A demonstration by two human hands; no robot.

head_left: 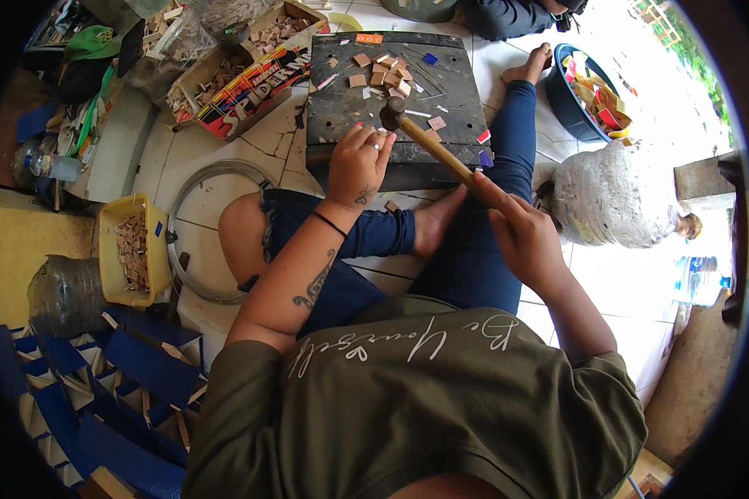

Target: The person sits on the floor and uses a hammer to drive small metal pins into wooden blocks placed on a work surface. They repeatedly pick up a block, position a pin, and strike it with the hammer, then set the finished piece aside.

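My right hand [523, 233] is wrapped round the wooden handle of a hammer [437, 150]. Its dark round head is over the near part of a low black work block [337, 121], right beside the fingertips of my left hand [358, 162]. Those fingers are pinched together at the block's near edge, and whatever they hold is too small or hidden to name. On the block lie a loose heap of small square wooden pieces [380, 76], several thin wires [429, 77], a blue scrap [430, 59] and a few white and red bits.
A printed cardboard box [254, 91] of wooden pieces stands at the far left. Nearer are a coil of wire [179, 249], a yellow tub [106, 270] and blue slatted pieces [146, 366]. On the right are a dark basin [551, 91] of scraps and a wrapped bundle [612, 195]. Another person [499, 18] sits beyond.
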